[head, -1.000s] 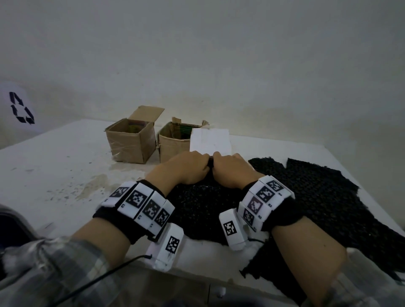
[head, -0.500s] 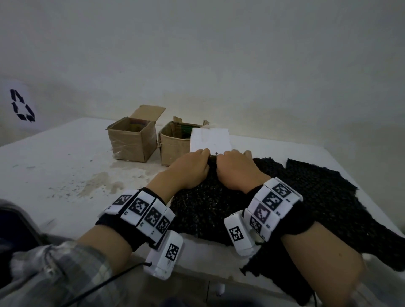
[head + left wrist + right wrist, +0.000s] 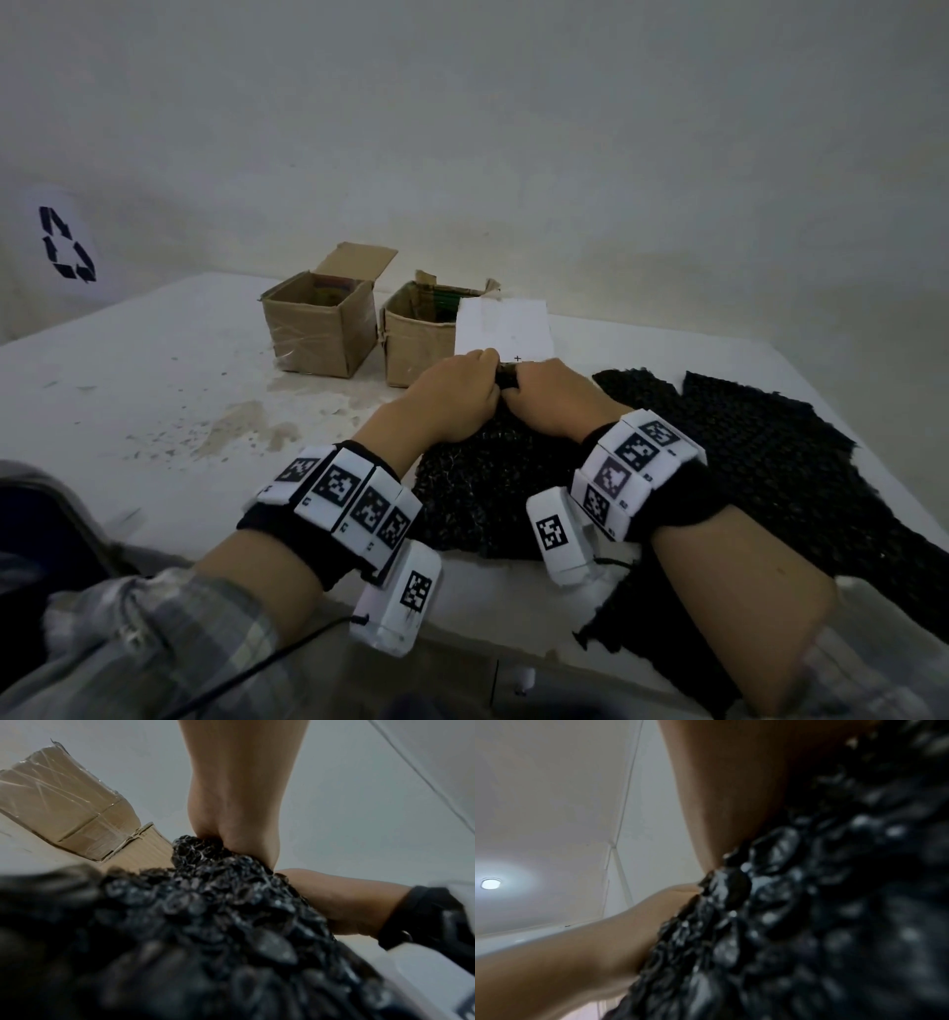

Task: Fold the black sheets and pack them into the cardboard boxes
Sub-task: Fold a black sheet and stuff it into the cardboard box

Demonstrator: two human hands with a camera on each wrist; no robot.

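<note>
Both hands meet at the far edge of the black sheet (image 3: 488,493) that lies directly in front of the person. The left hand (image 3: 452,398) and the right hand (image 3: 552,398) sit knuckle to knuckle, each grip curled tight around a bunched roll of the bubbled black material — the left wrist view shows the sheet gathered up into the closed fingers. A second black sheet (image 3: 770,462) is spread flat to the right, its near corner hanging over the surface's edge.

The step in hand looks like gathering the far edge to make a fold. To do it well, the hands would likely need to spread apart along that edge, so the fold comes over straight rather than bunched, and the finished bundle must be small enough for the box openings.

Two open cardboard boxes stand just beyond the hands: the left box (image 3: 318,334) and the right box (image 3: 416,344), both with something already inside, and a white card (image 3: 503,329) leans against the right one.

The white surface (image 3: 128,385) is stained and speckled near the boxes. Behind it is a plain pale wall, with a recycling symbol (image 3: 67,252) at far left.
</note>
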